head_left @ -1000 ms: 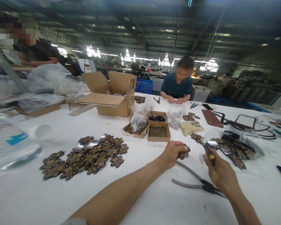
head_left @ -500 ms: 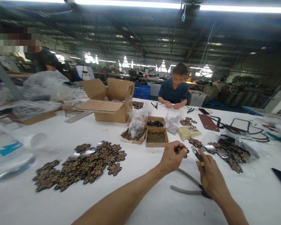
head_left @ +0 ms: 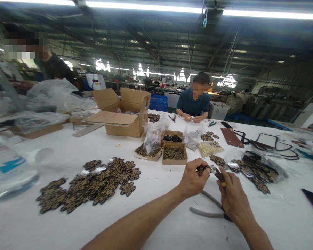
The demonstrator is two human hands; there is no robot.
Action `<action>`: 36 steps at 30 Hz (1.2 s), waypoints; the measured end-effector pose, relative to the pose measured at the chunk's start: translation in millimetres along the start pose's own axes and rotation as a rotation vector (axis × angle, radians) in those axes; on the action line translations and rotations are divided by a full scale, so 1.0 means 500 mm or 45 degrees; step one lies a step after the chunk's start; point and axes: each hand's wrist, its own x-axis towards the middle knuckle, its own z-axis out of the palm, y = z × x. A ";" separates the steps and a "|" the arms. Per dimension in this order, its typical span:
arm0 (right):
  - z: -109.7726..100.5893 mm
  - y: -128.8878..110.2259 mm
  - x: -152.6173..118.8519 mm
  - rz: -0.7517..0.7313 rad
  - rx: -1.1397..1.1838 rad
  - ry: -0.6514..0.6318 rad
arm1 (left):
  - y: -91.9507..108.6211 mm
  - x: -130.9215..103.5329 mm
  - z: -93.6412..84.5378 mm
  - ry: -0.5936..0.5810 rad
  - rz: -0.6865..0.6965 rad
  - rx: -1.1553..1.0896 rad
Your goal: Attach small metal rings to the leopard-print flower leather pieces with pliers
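Note:
My left hand [head_left: 193, 179] is closed on a flower-shaped patterned piece [head_left: 201, 169], brown and black, pinched between thumb and fingers. My right hand [head_left: 234, 195] grips pliers [head_left: 219, 175] with a yellow band on the handle; their metal tip is at the right edge of the piece. Beneath the right hand lies a tool with long grey handles [head_left: 206, 212], its head hidden. Many matching flower-shaped pieces [head_left: 99, 182] form a loose pile on the left. Just beyond my left hand stands a small cardboard box of brass-coloured studs [head_left: 174, 152].
An open carton [head_left: 123, 125] stands at the back left. Small boxes hold black parts [head_left: 172, 138] and more studs under a plastic bag [head_left: 155, 137]. More flower pieces [head_left: 258, 168] lie at right, near a brown panel [head_left: 232, 137]. A co-worker [head_left: 193, 100] sits across the table.
The pliers' tip has moved left and up, from beside the flower-shaped piece to its edge. My left hand has stayed almost in place.

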 end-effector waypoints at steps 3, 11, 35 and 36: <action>0.000 -0.001 0.000 0.001 -0.025 0.012 | 0.001 0.000 0.000 0.018 0.053 0.047; 0.006 0.000 0.001 -0.076 -0.010 0.138 | 0.006 -0.004 0.001 0.025 0.151 0.080; -0.034 -0.001 0.008 -0.081 -0.198 0.084 | 0.017 -0.006 0.003 -0.020 0.280 0.066; -0.035 -0.001 0.008 -0.076 -0.207 0.091 | 0.018 -0.006 0.004 -0.024 0.290 0.068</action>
